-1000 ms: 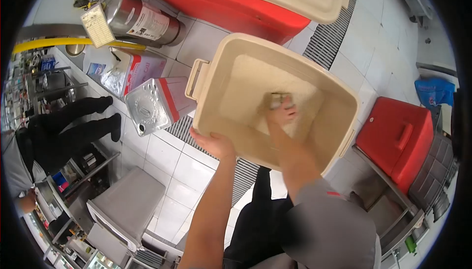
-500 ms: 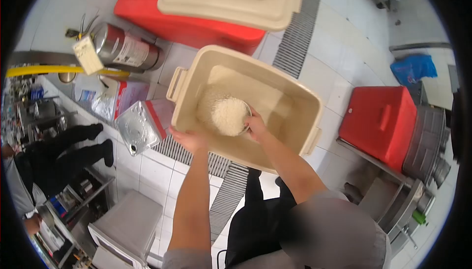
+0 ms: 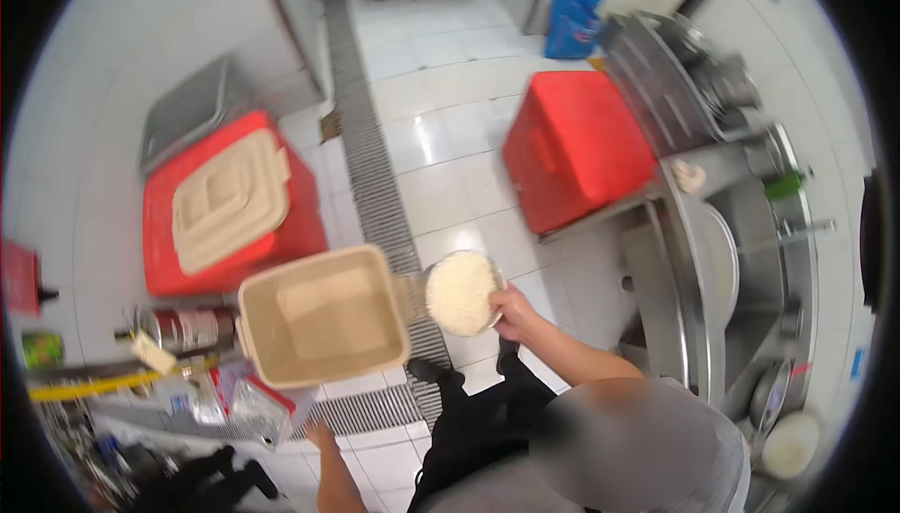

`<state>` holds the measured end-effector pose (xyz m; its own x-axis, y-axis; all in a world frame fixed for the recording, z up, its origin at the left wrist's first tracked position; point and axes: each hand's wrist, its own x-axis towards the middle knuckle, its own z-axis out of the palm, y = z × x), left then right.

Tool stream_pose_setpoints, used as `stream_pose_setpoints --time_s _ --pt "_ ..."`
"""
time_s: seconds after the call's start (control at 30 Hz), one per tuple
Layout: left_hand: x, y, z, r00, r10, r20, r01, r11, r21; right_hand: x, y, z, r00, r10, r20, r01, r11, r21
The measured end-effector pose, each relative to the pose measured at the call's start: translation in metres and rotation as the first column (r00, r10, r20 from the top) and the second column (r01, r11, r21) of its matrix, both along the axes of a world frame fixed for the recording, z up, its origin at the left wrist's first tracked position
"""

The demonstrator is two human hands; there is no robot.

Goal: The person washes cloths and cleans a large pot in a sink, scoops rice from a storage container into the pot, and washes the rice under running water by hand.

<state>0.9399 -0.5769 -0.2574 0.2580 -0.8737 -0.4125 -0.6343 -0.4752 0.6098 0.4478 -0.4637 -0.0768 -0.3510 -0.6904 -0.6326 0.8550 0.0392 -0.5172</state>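
My right hand (image 3: 511,312) grips the rim of a round bowl filled with white rice (image 3: 461,294), held over the floor just right of the beige bin. The beige bin (image 3: 323,316) stands open at center left, with pale grains at its bottom. My left hand (image 3: 320,432) is below the bin, off its rim, near the metal tin (image 3: 260,412); its fingers are small and blurred.
A red container (image 3: 159,223) with a beige lid (image 3: 232,199) on it stands at left, above a fire extinguisher (image 3: 192,328). Another red box (image 3: 577,148) is at upper right, beside a steel sink (image 3: 764,279). A person's dark-clothed legs (image 3: 202,480) show at lower left.
My right hand has lifted the rice-filled bowl out of the bin and moved it right. My left hand has come off the bin's rim. The view has turned toward the sink.
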Motion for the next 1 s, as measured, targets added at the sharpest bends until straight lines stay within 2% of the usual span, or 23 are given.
stream_pose_setpoints --time_s 0.03,0.07,0.13,0.2,0.27,0.33,0.37,0.4,0.43,0.47,0.5,0.53,0.6,0.67,0.73,0.8,0.87,0.9,0.93,0.97,1.0 --pt "-0.024 0.011 0.030 0.991 0.024 0.129 -0.040 0.992 0.124 -0.024 0.031 0.016 0.998 -0.062 -0.020 0.063 0.997 0.035" --pt "-0.022 0.022 0.021 0.996 0.073 0.057 -0.081 0.986 0.144 -0.048 0.064 0.034 0.991 -0.124 -0.040 0.127 0.989 0.070" --pt "-0.040 0.044 0.027 0.998 0.042 0.051 -0.050 0.985 0.165 -0.094 0.129 0.069 0.933 -0.332 -0.139 0.340 0.940 0.038" --pt "-0.054 0.046 0.021 0.997 -0.062 0.039 0.055 0.985 0.161 -0.144 0.203 0.090 0.847 -0.497 -0.189 0.512 0.859 0.033" --pt "-0.066 0.045 0.001 0.987 -0.153 0.039 0.145 0.976 0.160 -0.188 0.270 0.128 0.783 -0.574 -0.242 0.608 0.788 0.099" --pt "-0.085 0.038 -0.014 0.971 -0.237 0.041 0.227 0.960 0.165 -0.216 0.314 0.174 0.593 -0.631 -0.500 0.785 0.591 0.185" --pt "-0.098 0.034 -0.020 0.960 -0.278 0.042 0.267 0.948 0.171 -0.235 0.340 0.180 0.490 -0.590 -0.642 0.815 0.572 0.097" --pt "-0.109 0.025 -0.023 0.922 -0.374 0.103 0.358 0.922 0.145 -0.253 0.366 0.182 0.369 -0.531 -0.763 0.829 0.559 0.012" --pt "-0.118 0.013 -0.021 0.873 -0.458 0.166 0.443 0.888 0.123 -0.276 0.396 0.174 0.150 -0.130 -0.980 0.893 0.443 0.079" --pt "-0.129 0.007 -0.017 0.819 -0.526 0.227 0.518 0.850 0.101 -0.290 0.412 0.174 -0.029 0.341 -0.940 0.947 0.310 0.083" --pt "-0.138 0.006 -0.015 0.916 -0.402 -0.003 0.401 0.915 0.037 -0.297 0.426 0.174 -0.056 0.493 -0.868 0.967 0.242 0.075" --pt "-0.160 0.009 0.009 0.897 -0.441 0.037 0.439 0.897 0.053 -0.298 0.427 0.184 -0.069 0.631 -0.772 0.982 0.181 0.060" --pt "-0.205 0.021 0.069 0.855 -0.505 0.119 0.498 0.863 0.091 -0.311 0.442 0.186 -0.095 0.833 -0.546 0.994 0.110 -0.006" --pt "-0.194 0.016 0.047 0.853 -0.509 0.114 0.508 0.861 0.044 -0.336 0.476 0.180 -0.130 0.946 -0.295 0.990 0.106 -0.098" --pt "-0.183 0.014 0.041 0.839 -0.528 0.134 0.529 0.848 0.034 -0.348 0.495 0.184 -0.059 0.982 -0.177 0.993 0.039 -0.114" --pt "-0.203 0.036 0.089 0.813 -0.557 0.172 0.554 0.830 0.069 -0.357 0.512 0.193 0.016 0.994 -0.111 0.979 -0.038 -0.202" --pt "-0.195 0.043 0.099 0.756 -0.607 0.243 0.595 0.793 0.129 -0.370 0.526 0.187 -0.046 0.906 -0.421 0.943 -0.100 -0.319" --pt "-0.182 0.048 0.099 0.734 -0.622 0.272 0.603 0.781 0.161 -0.370 0.514 0.192 0.119 0.709 -0.696 0.911 -0.356 -0.207" --pt "-0.144 0.037 0.058 0.688 -0.657 0.307 0.652 0.746 0.135 -0.367 0.497 0.196 0.253 0.410 -0.876 0.843 -0.538 -0.009" --pt "-0.115 0.042 0.041 0.676 -0.644 0.359 0.644 0.753 0.138 -0.363 0.495 0.181 -0.041 -0.006 -0.999 0.993 -0.109 -0.040" --pt "-0.086 0.046 0.024 0.662 -0.628 0.408 0.634 0.760 0.141 -0.359 0.493 0.166 -0.094 -0.558 -0.825 0.976 0.113 -0.188"
